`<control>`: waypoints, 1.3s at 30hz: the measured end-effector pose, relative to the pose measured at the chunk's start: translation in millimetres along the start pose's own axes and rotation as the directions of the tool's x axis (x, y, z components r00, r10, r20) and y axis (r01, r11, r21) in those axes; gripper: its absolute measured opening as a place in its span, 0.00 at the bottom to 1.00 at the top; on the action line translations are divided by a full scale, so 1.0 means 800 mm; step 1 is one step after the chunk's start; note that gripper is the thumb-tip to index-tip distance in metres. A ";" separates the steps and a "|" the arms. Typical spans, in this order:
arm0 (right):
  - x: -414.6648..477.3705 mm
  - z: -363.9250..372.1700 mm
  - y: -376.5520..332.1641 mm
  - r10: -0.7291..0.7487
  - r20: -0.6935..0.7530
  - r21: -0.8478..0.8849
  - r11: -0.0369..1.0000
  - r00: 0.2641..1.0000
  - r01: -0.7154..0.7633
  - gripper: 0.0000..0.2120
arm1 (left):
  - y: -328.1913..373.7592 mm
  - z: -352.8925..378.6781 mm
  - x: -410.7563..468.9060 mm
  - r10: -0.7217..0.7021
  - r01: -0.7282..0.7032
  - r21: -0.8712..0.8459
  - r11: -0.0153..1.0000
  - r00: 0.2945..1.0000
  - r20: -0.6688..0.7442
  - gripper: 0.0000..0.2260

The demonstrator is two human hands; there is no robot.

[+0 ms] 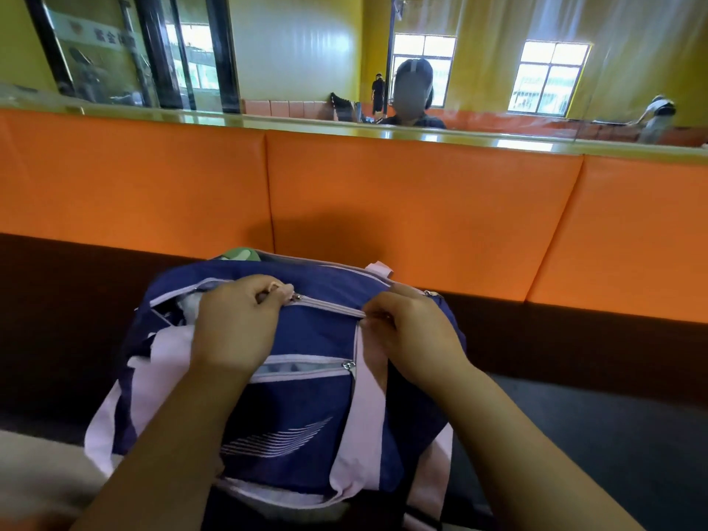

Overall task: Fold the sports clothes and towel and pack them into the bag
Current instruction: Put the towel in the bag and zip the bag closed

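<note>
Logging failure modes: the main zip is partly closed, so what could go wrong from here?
White cloth bulges in the open stretch ahead of the zipper pull that the left hand pinches; it may snag. Green fabric pokes out at the far edge of the bag and could stay outside.

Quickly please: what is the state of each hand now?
Left hand: closed, pinching the zipper.
Right hand: closed, gripping the bag at the zipper.

matt woven cloth bag (pixel 306 408), glossy orange padded wall (pixel 421 208)
</note>
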State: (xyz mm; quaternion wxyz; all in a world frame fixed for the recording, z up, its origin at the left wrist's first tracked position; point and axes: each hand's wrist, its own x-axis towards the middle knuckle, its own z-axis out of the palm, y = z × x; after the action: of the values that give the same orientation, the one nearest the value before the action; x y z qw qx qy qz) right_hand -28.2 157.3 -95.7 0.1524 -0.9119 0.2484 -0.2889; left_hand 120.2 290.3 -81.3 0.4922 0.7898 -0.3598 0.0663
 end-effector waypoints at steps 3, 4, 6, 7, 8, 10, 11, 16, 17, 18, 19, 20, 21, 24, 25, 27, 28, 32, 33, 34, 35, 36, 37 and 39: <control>-0.009 0.003 0.002 0.020 0.000 0.006 1.000 1.000 -0.020 0.07 | -0.023 -0.023 0.006 -0.023 0.027 0.068 0.997 0.997 -0.068 0.08; -0.009 0.005 0.000 0.024 0.000 -0.001 1.000 1.000 -0.024 0.07 | -0.029 -0.027 0.005 -0.028 0.035 0.093 0.995 0.996 -0.084 0.08; -0.005 0.006 -0.007 0.041 0.016 -0.028 0.999 0.999 -0.041 0.08 | -0.034 -0.029 0.003 -0.012 0.025 0.124 0.992 0.995 -0.104 0.08; -0.001 0.007 -0.011 0.047 0.027 -0.052 0.998 0.999 -0.046 0.08 | -0.034 -0.030 0.003 0.002 0.011 0.129 0.992 0.995 -0.102 0.08; 0.003 0.006 -0.016 0.043 0.036 -0.078 0.996 0.998 -0.040 0.07 | -0.033 -0.030 0.004 0.015 -0.003 0.135 0.991 0.996 -0.091 0.07; 0.013 0.007 -0.031 -0.009 0.043 -0.096 0.995 0.999 0.013 0.07 | -0.030 -0.032 0.007 0.036 -0.028 0.150 0.988 0.998 -0.053 0.07; 0.019 0.010 -0.041 -0.049 0.053 -0.087 0.995 0.997 0.054 0.09 | -0.027 -0.033 0.009 0.042 -0.037 0.156 0.987 0.999 -0.028 0.07; 0.050 0.040 -0.088 -0.157 0.111 -0.154 0.973 0.981 0.173 0.15 | -0.023 -0.048 0.019 0.035 -0.040 0.144 0.989 0.999 0.035 0.08; 0.054 0.044 -0.091 -0.161 0.096 -0.136 0.975 0.982 0.173 0.13 | -0.027 -0.053 0.021 0.016 -0.020 0.108 0.994 0.999 0.032 0.08; 0.056 0.047 -0.092 -0.164 0.079 -0.110 0.979 0.983 0.172 0.11 | -0.031 -0.058 0.023 -0.005 0.003 0.065 0.998 1.000 0.029 0.07; 0.057 0.051 -0.092 -0.172 0.060 -0.088 0.980 0.983 0.176 0.10 | -0.037 -0.061 0.025 -0.030 0.029 0.022 0.999 0.999 0.030 0.08; 0.057 0.054 -0.091 -0.183 0.042 -0.077 0.980 0.982 0.186 0.09 | -0.041 -0.064 0.027 -0.059 0.059 -0.020 0.998 0.998 0.035 0.08; 0.057 0.056 -0.091 -0.194 0.024 -0.071 0.978 0.981 0.196 0.09 | -0.044 -0.066 0.027 -0.089 0.092 -0.065 0.994 0.995 0.042 0.09; 0.055 0.060 -0.088 -0.218 -0.028 -0.056 0.975 0.976 0.216 0.07 | -0.049 -0.068 0.030 -0.130 0.134 -0.157 0.978 0.991 0.041 0.09; 0.054 0.060 -0.087 -0.220 -0.038 -0.056 0.974 0.975 0.218 0.07 | -0.049 -0.068 0.031 -0.130 0.134 -0.164 0.977 0.991 0.036 0.09; 0.054 0.058 -0.085 -0.220 -0.056 -0.056 0.975 0.974 0.217 0.06 | -0.051 -0.070 0.033 -0.109 0.111 -0.145 0.983 0.994 0.022 0.09; 0.054 0.057 -0.084 -0.219 -0.064 -0.055 0.975 0.974 0.216 0.05 | -0.052 -0.072 0.034 -0.092 0.093 -0.115 0.989 0.996 0.010 0.10; 0.051 0.054 -0.081 -0.184 -0.079 -0.053 0.982 0.980 0.180 0.05 | -0.056 -0.077 0.032 -0.015 0.017 0.053 0.998 1.000 -0.025 0.10; 0.050 0.054 -0.081 -0.183 -0.081 -0.055 0.982 0.980 0.179 0.05 | -0.055 -0.078 0.031 -0.012 0.015 0.078 0.997 1.000 -0.027 0.10; 0.049 0.054 -0.081 -0.182 -0.081 -0.056 0.982 0.980 0.178 0.05 | -0.054 -0.080 0.029 -0.029 0.030 0.099 0.995 0.999 -0.019 0.10; 0.049 0.053 -0.081 -0.182 -0.078 -0.057 0.982 0.980 0.178 0.05 | -0.053 -0.080 0.028 -0.052 0.052 0.112 0.992 0.999 -0.005 0.09; 0.048 0.053 -0.082 -0.182 -0.076 -0.057 0.982 0.980 0.177 0.06 | -0.053 -0.080 0.028 -0.071 0.070 0.115 0.991 0.997 0.009 0.08; 0.047 0.052 -0.082 -0.178 -0.075 -0.057 0.983 0.981 0.174 0.05 | -0.055 -0.080 0.029 -0.085 0.082 0.113 0.990 0.996 0.025 0.08; 0.046 0.049 -0.080 -0.168 -0.078 -0.057 0.985 0.983 0.164 0.05 | -0.056 -0.079 0.029 -0.116 0.110 0.088 0.990 0.991 0.066 0.09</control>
State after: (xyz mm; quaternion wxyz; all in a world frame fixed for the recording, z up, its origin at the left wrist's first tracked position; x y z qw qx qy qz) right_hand 44.9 196.2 -83.2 0.0944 -0.9203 0.1846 -0.3317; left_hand 181.6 342.2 -71.6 0.4482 0.8309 -0.3286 0.0253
